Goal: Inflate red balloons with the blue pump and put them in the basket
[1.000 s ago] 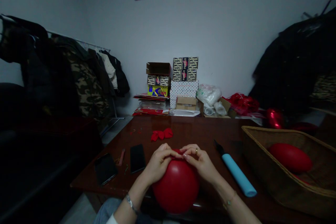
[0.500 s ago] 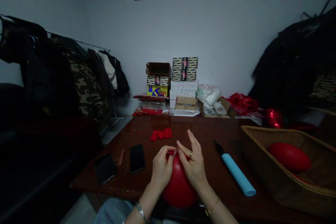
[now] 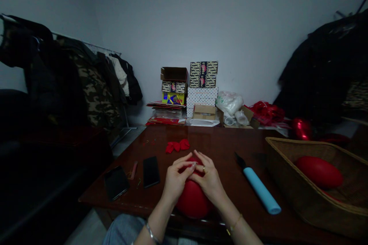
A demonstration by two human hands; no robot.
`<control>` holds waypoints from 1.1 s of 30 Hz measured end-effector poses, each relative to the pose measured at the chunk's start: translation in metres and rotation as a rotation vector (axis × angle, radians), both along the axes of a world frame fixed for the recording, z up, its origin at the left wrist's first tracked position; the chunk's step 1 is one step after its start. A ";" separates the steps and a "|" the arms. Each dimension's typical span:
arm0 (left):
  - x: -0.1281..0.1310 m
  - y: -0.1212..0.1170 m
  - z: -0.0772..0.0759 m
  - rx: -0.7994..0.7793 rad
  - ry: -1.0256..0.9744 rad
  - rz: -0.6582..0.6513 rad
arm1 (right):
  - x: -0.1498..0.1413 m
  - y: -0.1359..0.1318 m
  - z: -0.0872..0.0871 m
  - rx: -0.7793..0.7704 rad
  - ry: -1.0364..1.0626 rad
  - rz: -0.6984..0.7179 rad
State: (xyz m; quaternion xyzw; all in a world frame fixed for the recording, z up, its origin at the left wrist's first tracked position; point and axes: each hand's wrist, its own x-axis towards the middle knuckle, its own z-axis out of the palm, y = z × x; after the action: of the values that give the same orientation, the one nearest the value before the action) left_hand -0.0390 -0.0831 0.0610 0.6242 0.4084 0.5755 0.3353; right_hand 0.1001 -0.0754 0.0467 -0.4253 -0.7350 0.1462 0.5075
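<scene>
An inflated red balloon (image 3: 192, 201) rests at the near edge of the dark wooden table (image 3: 218, 145). My left hand (image 3: 175, 180) and my right hand (image 3: 208, 180) meet on top of it, fingers curled and pinched around the balloon's neck. The neck itself is mostly hidden by my fingers. A ring shows on my right hand, bracelets on both wrists.
A light-blue hand pump (image 3: 258, 189) lies right of my hands. A wicker basket (image 3: 290, 191) at the right holds a red balloon (image 3: 319, 171). Two dark phones (image 3: 151, 171) (image 3: 115, 182), a pink stick and limp red balloons (image 3: 176, 146) lie left and ahead. Boxes (image 3: 201, 92) stack by the wall.
My right fingers, raised and spread half a second ago, have closed back down onto the neck. The balloon sits lower between my hands than a second ago.
</scene>
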 end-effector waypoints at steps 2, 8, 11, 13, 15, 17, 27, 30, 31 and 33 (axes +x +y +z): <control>-0.002 -0.004 0.005 0.055 0.042 0.010 | -0.003 -0.001 0.003 0.003 -0.015 -0.003; -0.015 -0.029 0.010 0.464 0.459 0.383 | -0.006 -0.006 0.007 0.017 -0.027 -0.074; -0.017 -0.037 0.006 0.564 0.670 0.472 | -0.009 -0.007 0.007 0.035 -0.055 -0.091; -0.016 -0.038 0.005 0.576 0.742 0.506 | -0.012 -0.007 0.006 0.051 -0.074 -0.105; -0.015 -0.037 0.008 0.554 0.787 0.494 | -0.014 -0.007 0.006 0.070 -0.095 -0.118; -0.016 -0.037 0.013 0.508 0.823 0.454 | -0.015 -0.008 0.005 0.092 -0.117 -0.130; -0.022 -0.027 0.025 0.314 0.903 0.264 | -0.019 -0.011 0.007 0.180 -0.204 -0.146; -0.018 -0.025 0.023 0.305 0.849 0.296 | -0.019 -0.011 0.007 0.188 -0.206 -0.162; -0.017 -0.025 0.021 0.299 0.832 0.305 | -0.019 -0.011 0.007 0.189 -0.206 -0.167; -0.015 -0.024 0.018 0.278 0.806 0.310 | -0.018 -0.012 0.007 0.191 -0.203 -0.174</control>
State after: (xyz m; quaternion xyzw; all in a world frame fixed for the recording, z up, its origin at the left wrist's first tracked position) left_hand -0.0544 -0.1069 0.0791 0.7691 0.5137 0.3793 -0.0277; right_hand 0.0820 -0.0874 0.0541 -0.4496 -0.7534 -0.0125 0.4796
